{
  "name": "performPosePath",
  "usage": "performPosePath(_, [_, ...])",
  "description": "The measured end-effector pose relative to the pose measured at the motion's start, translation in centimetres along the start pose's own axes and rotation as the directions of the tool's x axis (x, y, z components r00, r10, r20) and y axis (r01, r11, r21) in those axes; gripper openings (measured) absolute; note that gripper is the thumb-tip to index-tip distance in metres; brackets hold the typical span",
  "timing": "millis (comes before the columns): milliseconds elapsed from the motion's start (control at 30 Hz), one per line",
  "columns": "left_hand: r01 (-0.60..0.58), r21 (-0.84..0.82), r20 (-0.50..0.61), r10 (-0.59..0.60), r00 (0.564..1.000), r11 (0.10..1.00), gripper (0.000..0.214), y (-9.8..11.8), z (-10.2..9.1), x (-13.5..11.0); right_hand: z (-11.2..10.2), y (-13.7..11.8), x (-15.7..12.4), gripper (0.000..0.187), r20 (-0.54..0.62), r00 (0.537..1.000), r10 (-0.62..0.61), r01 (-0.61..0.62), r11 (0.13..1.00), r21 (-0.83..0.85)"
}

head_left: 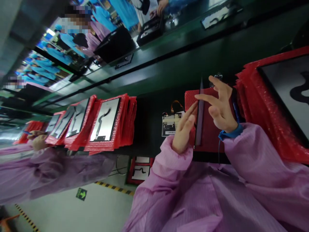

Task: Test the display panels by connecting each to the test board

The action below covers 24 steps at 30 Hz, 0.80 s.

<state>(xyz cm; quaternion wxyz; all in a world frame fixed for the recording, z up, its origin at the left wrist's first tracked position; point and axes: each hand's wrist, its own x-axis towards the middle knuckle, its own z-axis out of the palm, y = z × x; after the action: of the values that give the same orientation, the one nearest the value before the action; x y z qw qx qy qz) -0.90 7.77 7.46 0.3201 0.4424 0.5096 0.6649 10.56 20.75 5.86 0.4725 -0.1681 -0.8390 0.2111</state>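
A thin display panel (pixel 199 122) stands nearly edge-on above a red bubble-wrap sleeve (pixel 212 138), its glossy face turned slightly to the right. My left hand (pixel 184 130) is at the panel's left side, with its fingers long and close together against it; their exact hold is partly hidden. Over the sleeve, my right hand (pixel 223 108) has its fingers spread. One right fingertip crosses the panel's upper part, close to the left fingertips, while the thumb stays apart. A blue band (pixel 231 132) circles my right wrist.
Beside my left hand lies a small circuit board (pixel 169 124) with an orange flex cable. Red-wrapped panels are stacked at left (pixel 105 120) and right (pixel 289 106). A co-worker's hand (pixel 40 141) is at far left. A raised green ledge (pixel 149 69) runs behind.
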Motion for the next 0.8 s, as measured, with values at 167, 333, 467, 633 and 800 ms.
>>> performPosePath(167, [-0.151,0.859,-0.113,0.469,0.876,0.489,0.023,-2.3,-5.3,-3.3,0.1,-0.2,0.1,0.059,-0.093,0.995,0.046,-0.045,0.999,0.017])
performPosePath(333, [-0.124,0.961,0.07,0.214,0.974,0.248,0.036,-6.3,-7.5,-6.5,0.3,-0.4,0.2,0.059,-0.103,0.994,0.027,-0.025,1.0,0.014])
performPosePath(467, [-0.149,0.967,0.105,0.211,0.972,0.205,0.037,-7.4,-7.3,-7.1,0.0,-0.5,0.1,0.061,-0.071,0.996,0.061,-0.061,0.998,-0.01])
performPosePath(633, [-0.191,0.966,0.147,0.243,0.959,0.172,0.035,-7.2,-7.3,-6.8,-0.4,-1.0,0.1,0.068,0.0,0.991,0.134,-0.133,0.985,-0.11])
performPosePath(800, [-0.161,0.971,0.134,0.16,0.978,0.175,0.038,-7.1,-7.4,-6.8,-0.7,-1.2,0.3,0.063,-0.009,0.989,0.149,-0.149,0.987,-0.055])
